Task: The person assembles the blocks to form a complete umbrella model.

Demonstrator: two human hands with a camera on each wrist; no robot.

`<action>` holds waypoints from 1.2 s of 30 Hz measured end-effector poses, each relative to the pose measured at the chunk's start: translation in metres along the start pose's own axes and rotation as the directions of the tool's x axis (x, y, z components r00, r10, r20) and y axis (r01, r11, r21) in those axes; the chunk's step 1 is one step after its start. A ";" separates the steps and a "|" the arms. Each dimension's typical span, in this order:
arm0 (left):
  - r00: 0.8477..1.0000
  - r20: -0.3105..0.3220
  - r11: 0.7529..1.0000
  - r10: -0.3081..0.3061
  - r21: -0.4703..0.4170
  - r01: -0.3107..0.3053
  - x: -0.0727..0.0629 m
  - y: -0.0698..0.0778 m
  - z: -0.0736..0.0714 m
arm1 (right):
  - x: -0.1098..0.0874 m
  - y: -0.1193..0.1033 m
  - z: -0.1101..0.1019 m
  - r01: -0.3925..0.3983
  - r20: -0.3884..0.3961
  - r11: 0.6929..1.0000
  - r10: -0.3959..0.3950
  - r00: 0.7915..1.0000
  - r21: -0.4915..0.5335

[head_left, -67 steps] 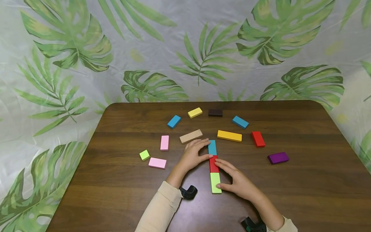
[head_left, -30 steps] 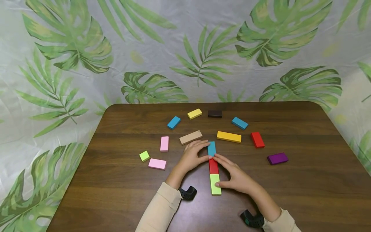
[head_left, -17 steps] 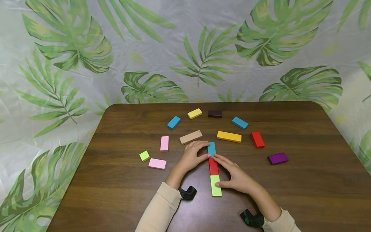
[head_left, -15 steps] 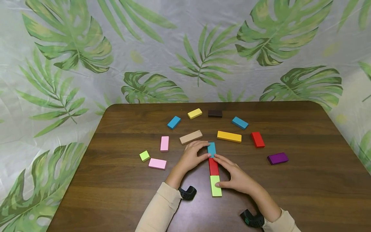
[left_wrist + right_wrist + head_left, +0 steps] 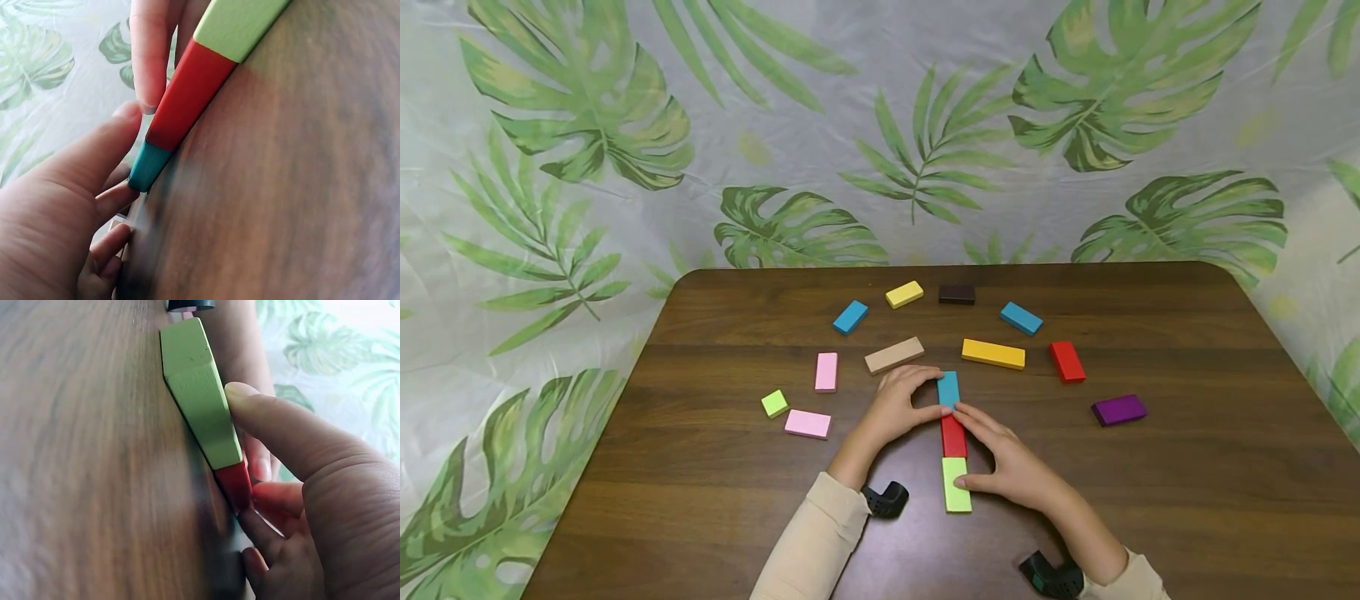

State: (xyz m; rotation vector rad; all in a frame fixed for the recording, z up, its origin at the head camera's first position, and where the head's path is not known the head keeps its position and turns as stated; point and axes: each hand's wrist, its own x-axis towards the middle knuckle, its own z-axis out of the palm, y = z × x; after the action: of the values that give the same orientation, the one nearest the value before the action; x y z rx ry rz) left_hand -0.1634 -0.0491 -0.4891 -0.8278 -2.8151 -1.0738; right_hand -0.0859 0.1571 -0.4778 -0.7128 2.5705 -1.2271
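Three flat blocks lie end to end in a row: a blue block point(image 5: 948, 389), a red block point(image 5: 954, 437) and a light green block point(image 5: 957, 492). At the far end of the row, my left hand point(image 5: 897, 408) has its fingertips at the blue block's far corner and its thumb near the blue-red joint. The right hand point(image 5: 1018, 467) touches the row from the other side. Its thumb point(image 5: 269, 415) rests on the green block, and its fingertips are by the red block's far end. Both hands look spread and relaxed; the fingertips nearly meet.
Loose blocks form an arc on the wooden table point(image 5: 700, 500): pink blocks point(image 5: 826, 372), a small green block point(image 5: 775, 403), a beige block point(image 5: 894, 356), an orange block point(image 5: 994, 353), a red block point(image 5: 1067, 362) and a purple block point(image 5: 1119, 410). Leaf-patterned cloth point(image 5: 805, 221) hangs behind.
The row of three blocks has slid slightly toward the person. The right hand has shifted a little left overall, while the left hand stays nearly in place. The other blocks lie as before.
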 end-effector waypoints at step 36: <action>0.999 0.027 1.000 -0.027 0.006 0.027 0.000 0.001 0.000 | -0.024 -0.014 -0.003 0.070 0.002 0.996 -0.070 0.998 0.059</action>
State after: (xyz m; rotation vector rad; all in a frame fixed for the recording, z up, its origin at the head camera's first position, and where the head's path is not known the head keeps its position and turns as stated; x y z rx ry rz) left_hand -0.1633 -0.0485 -0.4889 -0.8119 -2.8581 -1.0659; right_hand -0.0615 0.1642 -0.4651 -0.7985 2.5148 -1.3152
